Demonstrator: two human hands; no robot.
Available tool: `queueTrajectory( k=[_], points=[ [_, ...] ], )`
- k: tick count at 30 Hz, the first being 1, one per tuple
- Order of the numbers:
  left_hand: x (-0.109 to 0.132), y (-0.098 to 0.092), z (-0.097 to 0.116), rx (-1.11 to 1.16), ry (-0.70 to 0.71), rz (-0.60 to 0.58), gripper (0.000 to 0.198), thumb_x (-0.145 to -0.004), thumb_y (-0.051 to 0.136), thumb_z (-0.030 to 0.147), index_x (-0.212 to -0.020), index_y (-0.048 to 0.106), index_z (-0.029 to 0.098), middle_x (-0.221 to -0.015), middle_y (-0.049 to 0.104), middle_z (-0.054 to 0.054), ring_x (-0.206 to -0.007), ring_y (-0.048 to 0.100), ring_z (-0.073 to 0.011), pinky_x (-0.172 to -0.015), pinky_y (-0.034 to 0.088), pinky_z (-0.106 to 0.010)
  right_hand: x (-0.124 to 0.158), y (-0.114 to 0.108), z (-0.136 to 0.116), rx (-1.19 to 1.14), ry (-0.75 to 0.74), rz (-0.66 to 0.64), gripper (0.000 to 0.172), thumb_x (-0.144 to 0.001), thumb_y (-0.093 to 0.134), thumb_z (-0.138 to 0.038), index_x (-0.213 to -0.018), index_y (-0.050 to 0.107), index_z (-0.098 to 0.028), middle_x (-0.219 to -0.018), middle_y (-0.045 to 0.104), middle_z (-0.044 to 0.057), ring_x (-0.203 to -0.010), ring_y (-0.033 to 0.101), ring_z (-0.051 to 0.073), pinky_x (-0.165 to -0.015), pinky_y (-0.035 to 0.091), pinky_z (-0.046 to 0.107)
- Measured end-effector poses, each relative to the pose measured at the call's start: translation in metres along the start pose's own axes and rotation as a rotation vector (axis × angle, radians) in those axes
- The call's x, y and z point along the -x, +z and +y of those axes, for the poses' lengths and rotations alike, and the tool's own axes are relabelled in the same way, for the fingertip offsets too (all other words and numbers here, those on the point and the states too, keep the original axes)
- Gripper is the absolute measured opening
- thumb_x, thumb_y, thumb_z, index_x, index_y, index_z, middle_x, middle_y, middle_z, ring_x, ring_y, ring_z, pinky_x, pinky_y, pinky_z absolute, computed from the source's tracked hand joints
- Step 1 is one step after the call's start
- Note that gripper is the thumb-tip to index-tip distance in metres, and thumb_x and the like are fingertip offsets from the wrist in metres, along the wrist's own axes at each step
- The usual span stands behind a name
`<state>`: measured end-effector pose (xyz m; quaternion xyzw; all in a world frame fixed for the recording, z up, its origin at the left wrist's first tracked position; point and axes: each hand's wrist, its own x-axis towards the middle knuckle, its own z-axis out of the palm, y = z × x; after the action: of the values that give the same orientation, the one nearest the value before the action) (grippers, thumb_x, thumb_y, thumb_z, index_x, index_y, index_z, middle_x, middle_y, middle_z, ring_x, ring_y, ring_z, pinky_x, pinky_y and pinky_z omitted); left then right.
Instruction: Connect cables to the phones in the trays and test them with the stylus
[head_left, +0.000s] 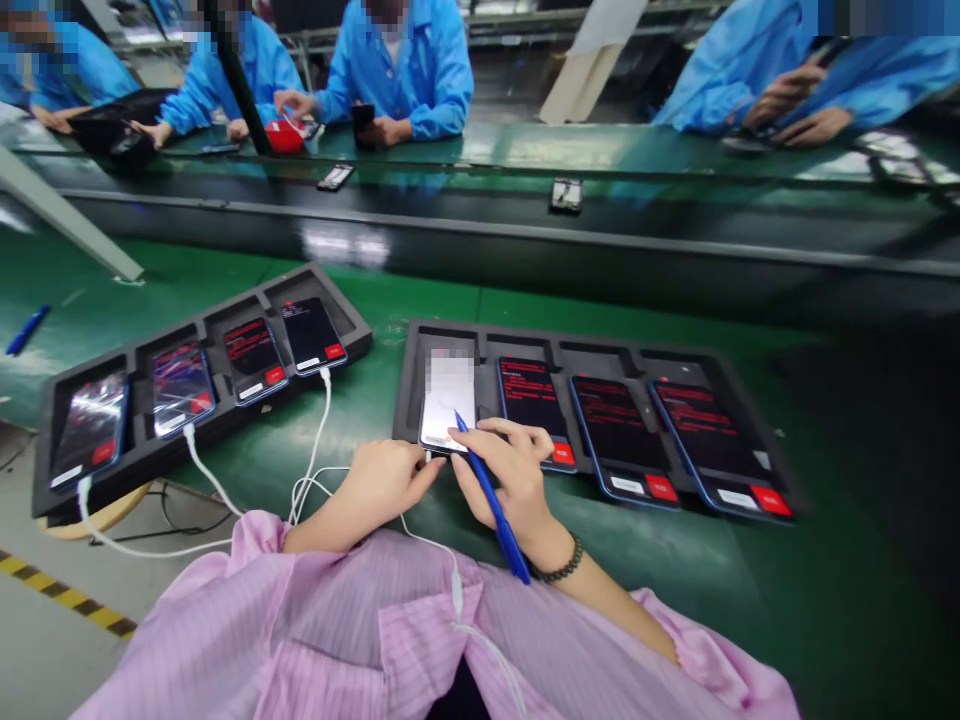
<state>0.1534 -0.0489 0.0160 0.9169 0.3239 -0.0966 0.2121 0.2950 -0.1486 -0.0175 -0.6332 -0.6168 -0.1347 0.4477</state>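
My right hand (510, 480) is closed around a blue pen (495, 510), its tip over the white lit screen of a phone (448, 395). That phone lies in the leftmost slot of a dark foam tray (409, 385). At the phone's lower edge my left hand (386, 485) is closed, thumb and fingers together at the plug of a white cable (427, 540); the fingers partly hide the plug. To the right, the same tray holds a dark-screened phone with red text (536, 400), another phone (622, 435) and a third phone (720, 445).
On the left a second foam tray (352, 310) holds several phones, some with white cables (322, 420). A blue pen (28, 330) lies at far left. Behind runs a conveyor (465, 205) carrying two opened phones (566, 195). Several people in blue smocks (405, 70) sit beyond it.
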Motion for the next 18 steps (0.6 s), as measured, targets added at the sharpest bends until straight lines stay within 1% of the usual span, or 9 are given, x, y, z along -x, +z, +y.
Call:
queueTrajectory(
  k=[3, 7, 11, 15, 18],
  points=[
    [0.000, 0.002, 0.002, 0.023, 0.006, 0.032, 0.042, -0.099, 0.045, 0.044, -0.084, 0.074, 0.018, -0.083, 0.076, -0.008, -0.082, 0.072, -0.0247, -0.067, 0.049, -0.030, 0.005, 0.001, 0.001, 0.012, 0.004, -0.007, 0.025, -0.086, 0.061, -0.018, -0.109, 0.067, -0.026, -0.092, 0.075, 0.001, -0.095, 0.064, 0.023, -0.087, 0.029, 0.041],
    [-0.001, 0.003, 0.003, 0.030, 0.001, 0.062, 0.040, -0.098, 0.046, 0.042, -0.086, 0.076, 0.018, -0.086, 0.076, -0.009, -0.085, 0.073, -0.0255, -0.071, 0.053, -0.031, 0.007, 0.003, 0.002, 0.018, -0.041, -0.050, 0.023, -0.089, 0.060, -0.020, -0.110, 0.065, -0.025, -0.091, 0.074, 0.001, -0.096, 0.063, 0.023, -0.088, 0.027, 0.041],
    [-0.002, 0.004, 0.004, 0.014, 0.006, 0.078, 0.040, -0.098, 0.046, 0.042, -0.089, 0.076, 0.017, -0.087, 0.077, -0.010, -0.087, 0.074, -0.0269, -0.073, 0.055, -0.032, 0.007, 0.006, 0.000, 0.035, -0.111, -0.066, 0.027, -0.090, 0.059, -0.021, -0.116, 0.064, -0.026, -0.091, 0.074, 0.001, -0.095, 0.063, 0.023, -0.087, 0.027, 0.040],
    [-0.004, 0.007, 0.002, 0.022, 0.034, 0.089, 0.041, -0.097, 0.045, 0.043, -0.087, 0.076, 0.017, -0.087, 0.076, -0.010, -0.087, 0.074, -0.0273, -0.073, 0.056, -0.033, 0.006, 0.011, 0.001, 0.064, -0.168, -0.043, 0.020, -0.092, 0.056, -0.022, -0.111, 0.063, -0.022, -0.090, 0.074, 0.004, -0.091, 0.063, 0.023, -0.086, 0.028, 0.039],
    [-0.006, 0.010, 0.001, 0.024, 0.054, 0.101, 0.040, -0.097, 0.046, 0.043, -0.088, 0.075, 0.017, -0.088, 0.076, -0.010, -0.088, 0.074, -0.0278, -0.074, 0.057, -0.034, 0.007, 0.015, 0.004, 0.066, -0.179, -0.037, 0.020, -0.093, 0.055, -0.023, -0.112, 0.062, -0.020, -0.091, 0.073, 0.005, -0.092, 0.062, 0.023, -0.085, 0.029, 0.039]
  ],
)
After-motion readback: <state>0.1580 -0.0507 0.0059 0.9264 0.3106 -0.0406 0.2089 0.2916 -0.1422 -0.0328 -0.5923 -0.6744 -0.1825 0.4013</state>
